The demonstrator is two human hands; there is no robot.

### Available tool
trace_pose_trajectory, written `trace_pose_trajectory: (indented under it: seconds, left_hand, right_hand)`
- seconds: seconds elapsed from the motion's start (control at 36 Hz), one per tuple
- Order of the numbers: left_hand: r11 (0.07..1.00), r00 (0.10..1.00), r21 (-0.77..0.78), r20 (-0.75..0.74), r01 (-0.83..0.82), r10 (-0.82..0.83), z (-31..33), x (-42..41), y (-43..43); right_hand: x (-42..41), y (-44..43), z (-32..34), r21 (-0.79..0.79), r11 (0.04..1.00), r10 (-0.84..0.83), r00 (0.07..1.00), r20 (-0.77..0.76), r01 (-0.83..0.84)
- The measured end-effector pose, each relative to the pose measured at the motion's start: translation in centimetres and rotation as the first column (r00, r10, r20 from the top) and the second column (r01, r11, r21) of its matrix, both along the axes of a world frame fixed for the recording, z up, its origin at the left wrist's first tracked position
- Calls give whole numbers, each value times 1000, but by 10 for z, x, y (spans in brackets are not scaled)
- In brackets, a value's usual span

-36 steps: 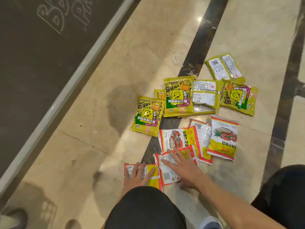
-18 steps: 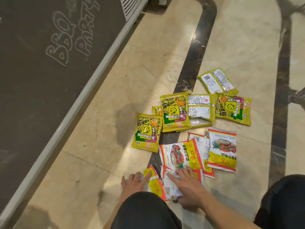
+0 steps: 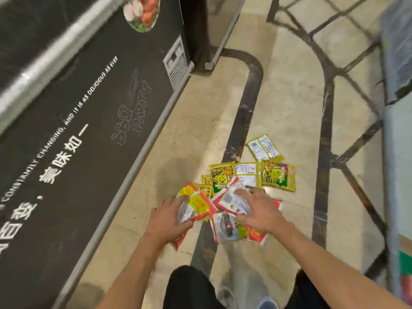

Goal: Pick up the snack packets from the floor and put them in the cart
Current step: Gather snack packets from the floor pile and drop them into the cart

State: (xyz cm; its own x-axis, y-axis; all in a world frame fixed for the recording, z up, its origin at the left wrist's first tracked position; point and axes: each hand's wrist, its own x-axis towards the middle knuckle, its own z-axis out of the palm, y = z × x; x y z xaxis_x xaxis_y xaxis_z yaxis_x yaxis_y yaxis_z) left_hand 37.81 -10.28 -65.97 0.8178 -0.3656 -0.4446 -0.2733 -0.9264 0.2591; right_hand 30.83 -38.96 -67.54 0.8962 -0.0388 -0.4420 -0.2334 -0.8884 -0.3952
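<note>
Left hand gripping red packet, right hand gripping white packet

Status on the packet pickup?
Left hand grips red-yellow packet. Right hand grips red-white packet. Green packets lie on floor. Cart out of view.

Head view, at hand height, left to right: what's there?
Black chalk-lettered cabinet side → left hand → red-and-yellow snack packet that it grips → red-and-white snack packet → right hand holding that packet → dark stone floor stripe.
</note>
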Motion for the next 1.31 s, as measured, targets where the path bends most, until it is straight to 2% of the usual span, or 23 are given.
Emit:
trace_pose_trajectory:
  seconds: [0.14, 0.33, 0.44, 0.53, 0.69, 0.92, 1.08, 1.31]
  left_hand:
    - [995, 996, -95, 87, 14, -6, 168, 9, -18]
    - [992, 973, -122, 231, 40, -11, 404, 21, -33]
    - [990, 955, -139, 296, 18, 25, 497, 26, -31]
    - [989, 944, -148, 330, 18, 32, 549, 19, -26]
    - [995, 911, -102, 411, 21, 23, 603, -3, -9]
    - [998, 882, -63, 468, -21, 48, 644, -43, 19]
    - [993, 858, -36, 502, -109, 112, 669, -74, 45]
    - [954, 817, -35, 508, -297, 273, 666, -145, 82]
  right_hand:
    - [13, -19, 174, -12, 1000, -10, 996, 94, 11]
    - [29, -25, 402, -17, 1000, 16, 978, 209, -12]
    - [32, -22, 508, -46, 998, 44, 957, 288, -31]
    - [26, -20, 558, -20, 999, 42, 942, 332, -38]
    - [3, -13, 614, -35, 999, 44, 919, 393, -34]
    - [-20, 3, 640, -53, 995, 95, 905, 415, -81]
    - [-24, 15, 660, -83, 980, 197, 874, 444, -178]
    - [-32, 43, 670, -88, 930, 353, 800, 485, -357]
